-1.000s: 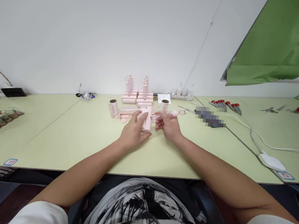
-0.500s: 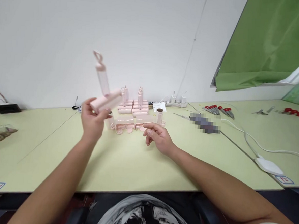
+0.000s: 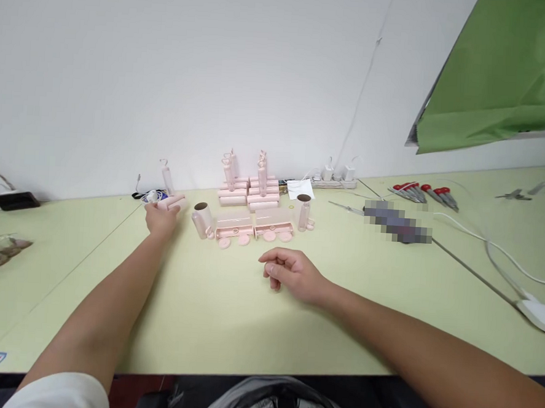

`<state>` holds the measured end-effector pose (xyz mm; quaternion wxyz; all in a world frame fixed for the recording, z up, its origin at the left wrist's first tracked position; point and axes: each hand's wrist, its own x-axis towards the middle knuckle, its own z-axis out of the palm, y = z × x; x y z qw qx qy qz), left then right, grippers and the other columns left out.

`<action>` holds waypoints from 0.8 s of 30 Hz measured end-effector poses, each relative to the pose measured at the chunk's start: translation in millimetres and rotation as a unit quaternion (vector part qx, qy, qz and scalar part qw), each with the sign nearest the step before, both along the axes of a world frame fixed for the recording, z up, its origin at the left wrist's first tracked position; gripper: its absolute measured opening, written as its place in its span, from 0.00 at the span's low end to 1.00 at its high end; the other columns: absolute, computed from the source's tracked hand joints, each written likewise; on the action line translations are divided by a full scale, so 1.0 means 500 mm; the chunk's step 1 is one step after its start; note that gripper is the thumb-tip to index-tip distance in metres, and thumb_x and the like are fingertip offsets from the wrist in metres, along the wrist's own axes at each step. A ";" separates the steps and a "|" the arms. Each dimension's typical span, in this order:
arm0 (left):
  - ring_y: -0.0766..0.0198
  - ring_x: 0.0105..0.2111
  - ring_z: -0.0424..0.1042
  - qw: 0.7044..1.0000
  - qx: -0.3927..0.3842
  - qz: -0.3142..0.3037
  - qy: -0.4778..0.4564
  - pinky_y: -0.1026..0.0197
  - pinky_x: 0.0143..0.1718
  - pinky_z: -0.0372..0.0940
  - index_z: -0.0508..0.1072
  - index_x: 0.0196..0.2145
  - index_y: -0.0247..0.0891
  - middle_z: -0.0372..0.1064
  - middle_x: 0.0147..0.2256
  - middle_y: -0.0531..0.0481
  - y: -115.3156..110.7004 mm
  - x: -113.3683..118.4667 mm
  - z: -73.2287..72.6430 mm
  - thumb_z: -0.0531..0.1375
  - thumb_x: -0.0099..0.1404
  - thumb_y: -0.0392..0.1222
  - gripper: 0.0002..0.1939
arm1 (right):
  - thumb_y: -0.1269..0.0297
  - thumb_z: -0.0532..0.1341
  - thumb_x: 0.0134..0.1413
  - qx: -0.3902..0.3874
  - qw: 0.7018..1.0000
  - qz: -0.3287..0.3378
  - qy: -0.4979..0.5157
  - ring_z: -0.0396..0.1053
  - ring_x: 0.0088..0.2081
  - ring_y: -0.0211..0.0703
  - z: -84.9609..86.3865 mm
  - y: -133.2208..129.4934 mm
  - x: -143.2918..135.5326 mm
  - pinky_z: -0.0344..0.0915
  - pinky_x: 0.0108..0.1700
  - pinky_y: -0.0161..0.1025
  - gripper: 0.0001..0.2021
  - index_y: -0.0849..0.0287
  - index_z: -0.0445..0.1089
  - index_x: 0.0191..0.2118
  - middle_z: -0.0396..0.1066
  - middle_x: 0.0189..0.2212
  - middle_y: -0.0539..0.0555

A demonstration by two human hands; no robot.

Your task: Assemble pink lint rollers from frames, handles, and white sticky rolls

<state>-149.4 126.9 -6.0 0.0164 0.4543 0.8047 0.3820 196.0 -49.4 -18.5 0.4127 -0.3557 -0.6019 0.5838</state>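
The pink case (image 3: 175, 202), a clear tube (image 3: 167, 179) rising from it, has come down from mid-air to the table's back left, beside the cable (image 3: 151, 196), so it is now apart from the stack (image 3: 249, 194). The left hand (image 3: 159, 219) pinches it between thumb and fingers; the right hand (image 3: 292, 273) is empty, fingers loosely curled. The left fingertips are partly hidden, whether the case bears on the table I cannot tell, and the dark thing (image 3: 391, 220) is pixelated.

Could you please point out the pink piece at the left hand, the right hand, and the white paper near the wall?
Pink piece (image 3: 176, 200): head view, on its upper side.
Right hand (image 3: 296, 275): head view, middle of the hand.
White paper (image 3: 302, 189): head view, middle of the sheet.
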 end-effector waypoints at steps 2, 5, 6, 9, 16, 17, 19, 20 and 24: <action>0.45 0.51 0.69 0.999 -0.012 0.022 -0.040 0.44 0.50 0.67 0.58 0.51 0.37 0.67 0.51 0.34 0.012 -0.006 -0.007 0.63 0.56 0.54 0.31 | 0.59 0.63 0.53 -0.015 1.000 0.009 -0.010 0.67 0.24 0.34 -0.008 0.000 0.001 0.67 0.28 0.35 0.12 0.61 0.71 0.41 0.70 0.29 0.51; 0.42 0.52 0.69 0.997 -0.063 0.037 -0.027 0.40 0.54 0.62 0.59 0.48 0.38 0.68 0.50 0.35 0.035 -0.010 -0.005 0.64 0.54 0.55 0.30 | 0.60 0.62 0.55 -0.042 0.998 0.024 -0.033 0.67 0.25 0.34 -0.020 0.000 0.003 0.66 0.29 0.35 0.12 0.60 0.72 0.42 0.70 0.29 0.51; 0.41 0.52 0.68 0.996 -0.076 0.038 -0.015 0.38 0.55 0.60 0.59 0.48 0.38 0.69 0.50 0.34 0.044 -0.010 -0.003 0.64 0.54 0.55 0.30 | 0.60 0.62 0.55 -0.051 0.997 0.030 -0.044 0.67 0.25 0.34 -0.023 -0.001 0.003 0.66 0.29 0.35 0.11 0.60 0.72 0.42 0.70 0.29 0.50; 0.40 0.54 0.66 0.997 -0.069 0.033 0.010 0.34 0.56 0.55 0.60 0.45 0.37 0.69 0.50 0.33 0.073 -0.012 -0.006 0.64 0.54 0.52 0.27 | 0.60 0.62 0.55 -0.069 0.994 0.047 -0.072 0.67 0.26 0.35 -0.031 -0.003 0.005 0.65 0.30 0.35 0.11 0.60 0.72 0.41 0.69 0.28 0.50; 0.41 0.59 0.59 0.994 0.089 -0.056 -0.035 0.34 0.55 0.54 0.59 0.37 0.37 0.69 0.45 0.33 0.138 -0.026 -0.027 0.64 0.55 0.48 0.20 | 0.57 0.62 0.57 -0.106 0.989 0.070 -0.081 0.66 0.28 0.36 -0.038 -0.007 0.010 0.64 0.32 0.36 0.12 0.59 0.72 0.41 0.66 0.28 0.50; 0.41 0.60 0.59 0.993 0.090 -0.063 -0.036 0.34 0.55 0.54 0.59 0.37 0.36 0.68 0.46 0.32 0.145 -0.026 -0.028 0.64 0.55 0.47 0.19 | 0.56 0.61 0.57 -0.109 0.988 0.073 -0.085 0.66 0.29 0.36 -0.036 -0.008 0.012 0.64 0.32 0.36 0.12 0.59 0.72 0.41 0.66 0.28 0.50; 0.40 0.60 0.58 0.995 0.070 -0.062 -0.032 0.33 0.56 0.51 0.59 0.40 0.34 0.67 0.49 0.29 0.156 -0.023 -0.027 0.63 0.55 0.45 0.20 | 0.56 0.61 0.57 -0.113 0.986 0.079 -0.093 0.66 0.30 0.37 -0.033 -0.010 0.016 0.64 0.33 0.36 0.13 0.59 0.72 0.42 0.66 0.29 0.50; 0.40 0.60 0.59 0.996 0.058 -0.061 -0.026 0.32 0.57 0.50 0.60 0.41 0.34 0.66 0.51 0.28 0.161 -0.020 -0.025 0.63 0.55 0.45 0.21 | 0.55 0.61 0.57 -0.117 0.985 0.081 -0.094 0.65 0.30 0.37 -0.031 -0.010 0.017 0.64 0.33 0.36 0.13 0.58 0.72 0.42 0.65 0.29 0.50; 0.37 0.58 0.61 0.999 -0.020 -0.023 0.027 0.32 0.56 0.52 0.61 0.48 0.31 0.65 0.52 0.24 0.177 -0.009 -0.016 0.61 0.58 0.45 0.24 | 0.54 0.61 0.57 -0.131 0.983 0.088 -0.090 0.64 0.31 0.37 -0.030 -0.012 0.019 0.63 0.34 0.36 0.14 0.59 0.71 0.42 0.63 0.28 0.50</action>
